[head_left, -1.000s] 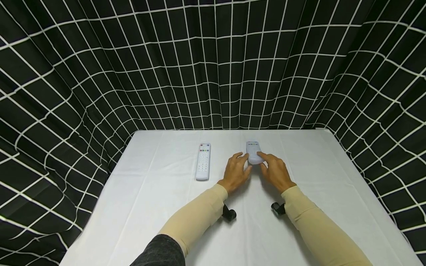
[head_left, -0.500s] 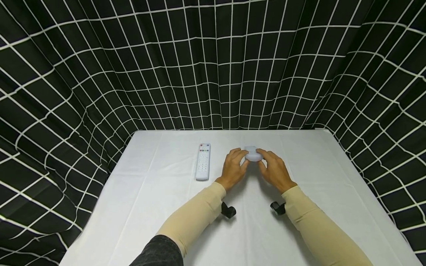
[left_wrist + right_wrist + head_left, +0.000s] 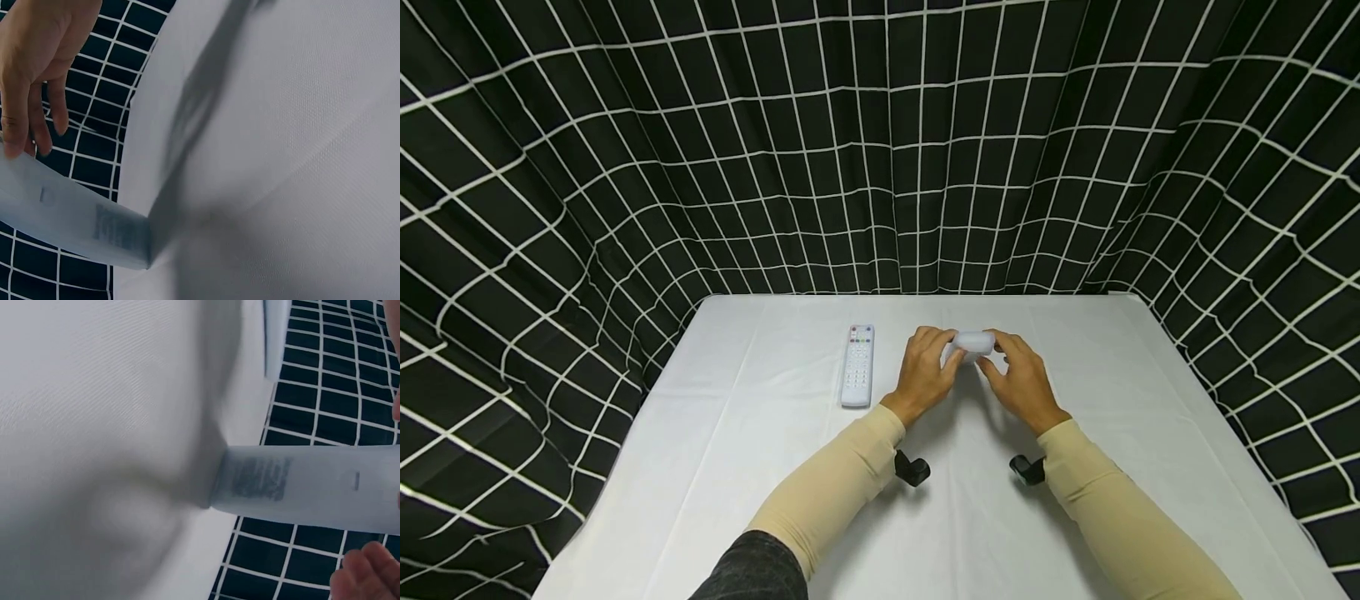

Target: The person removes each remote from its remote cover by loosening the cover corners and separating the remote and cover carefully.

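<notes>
A pale remote control (image 3: 973,342) stands raised on end between my hands, its rounded end toward the head camera. In the left wrist view its back, with a printed label (image 3: 119,226), slants down until the lower end meets the white cloth. My left hand (image 3: 921,372) pinches the left edge near the top. On the opposite edge my right hand (image 3: 1022,379) grips with fingertips and thumb. The right wrist view shows loosely bent fingers (image 3: 369,572) just below the remote's side. Its button face is hidden.
A second white remote control (image 3: 857,367) lies face up on the table to the left of my hands. White cloth covers the table (image 3: 737,467). Black curtain with a white grid (image 3: 917,167) surrounds its back and sides. Black wrist mounts (image 3: 912,469) hang below both forearms.
The remote between my hands has tipped up from lying face up to standing on end. Both hands have risen slightly with it, and the left has shifted a little. The other remote stays put.
</notes>
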`<state>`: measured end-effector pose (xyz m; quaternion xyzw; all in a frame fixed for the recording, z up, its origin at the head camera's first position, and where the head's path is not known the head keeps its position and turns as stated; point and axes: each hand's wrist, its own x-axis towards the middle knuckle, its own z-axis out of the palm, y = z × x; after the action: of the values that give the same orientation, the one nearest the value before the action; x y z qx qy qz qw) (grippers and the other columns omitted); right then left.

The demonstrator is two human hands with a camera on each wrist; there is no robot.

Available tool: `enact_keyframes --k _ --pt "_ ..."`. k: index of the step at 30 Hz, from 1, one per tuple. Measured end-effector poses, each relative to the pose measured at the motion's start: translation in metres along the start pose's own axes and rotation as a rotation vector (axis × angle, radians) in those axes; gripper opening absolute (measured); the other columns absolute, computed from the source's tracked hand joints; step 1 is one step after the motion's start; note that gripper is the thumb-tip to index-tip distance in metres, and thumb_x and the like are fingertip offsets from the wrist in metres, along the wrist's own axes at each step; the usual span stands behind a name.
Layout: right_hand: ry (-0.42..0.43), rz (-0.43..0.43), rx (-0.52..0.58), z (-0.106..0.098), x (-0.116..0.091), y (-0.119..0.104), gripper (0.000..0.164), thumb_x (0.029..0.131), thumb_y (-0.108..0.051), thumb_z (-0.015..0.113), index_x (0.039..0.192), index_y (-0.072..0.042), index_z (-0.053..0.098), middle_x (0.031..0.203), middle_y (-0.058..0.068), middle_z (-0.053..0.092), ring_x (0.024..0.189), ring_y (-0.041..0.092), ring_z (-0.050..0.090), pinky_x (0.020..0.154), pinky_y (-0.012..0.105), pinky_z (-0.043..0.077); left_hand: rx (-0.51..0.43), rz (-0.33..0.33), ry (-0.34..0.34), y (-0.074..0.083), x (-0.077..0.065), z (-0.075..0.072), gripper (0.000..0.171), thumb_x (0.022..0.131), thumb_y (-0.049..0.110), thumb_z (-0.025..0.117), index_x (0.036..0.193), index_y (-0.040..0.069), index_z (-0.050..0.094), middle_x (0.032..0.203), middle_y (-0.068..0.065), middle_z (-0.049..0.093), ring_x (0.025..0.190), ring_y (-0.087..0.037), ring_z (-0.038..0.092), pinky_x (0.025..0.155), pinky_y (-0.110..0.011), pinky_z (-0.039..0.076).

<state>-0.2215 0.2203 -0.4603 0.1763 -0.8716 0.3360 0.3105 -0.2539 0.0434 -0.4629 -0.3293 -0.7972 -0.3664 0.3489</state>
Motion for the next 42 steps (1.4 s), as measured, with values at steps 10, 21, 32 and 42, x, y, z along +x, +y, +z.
enact_keyframes --k 10,21,32,42 --pt "-0.007 0.051 0.124 0.0 0.002 -0.004 0.035 0.086 0.0 0.071 0.12 -0.001 0.061 0.108 0.015 0.066 0.089 0.029 0.066 0.073 0.043 0.055 -0.052 -0.023 0.032 0.003 0.0 -0.001 0.028 0.086 0.014 0.072 0.107 -0.003 0.067 0.095 -0.009 0.065 0.093 -0.023 0.056 0.086 -0.032 0.044" --pt "0.047 0.031 0.147 0.002 0.0 -0.007 0.031 0.085 -0.001 0.071 0.115 0.004 0.062 0.1 0.016 0.066 0.081 0.029 0.066 0.064 0.048 0.054 -0.166 -0.128 -0.05 -0.001 -0.01 0.005 0.039 0.086 0.01 0.07 0.122 -0.001 0.059 0.111 -0.014 0.066 0.097 -0.021 0.064 0.086 -0.022 0.048" --pt "0.046 0.08 0.177 0.0 0.0 -0.011 0.031 0.088 -0.004 0.07 0.117 0.003 0.061 0.101 0.016 0.067 0.083 0.027 0.065 0.064 0.048 0.053 -0.194 -0.353 -0.26 -0.003 -0.014 0.005 0.029 0.093 0.019 0.066 0.118 0.005 0.064 0.108 -0.008 0.068 0.091 -0.015 0.066 0.08 -0.022 0.05" --pt "-0.032 0.111 0.176 0.0 -0.005 -0.006 0.046 0.084 0.001 0.069 0.128 0.002 0.054 0.101 0.019 0.065 0.086 0.036 0.064 0.069 0.049 0.053 -0.262 -0.357 -0.256 -0.005 -0.013 0.003 0.026 0.092 0.018 0.068 0.115 0.006 0.067 0.096 -0.005 0.069 0.082 -0.011 0.065 0.073 -0.02 0.051"
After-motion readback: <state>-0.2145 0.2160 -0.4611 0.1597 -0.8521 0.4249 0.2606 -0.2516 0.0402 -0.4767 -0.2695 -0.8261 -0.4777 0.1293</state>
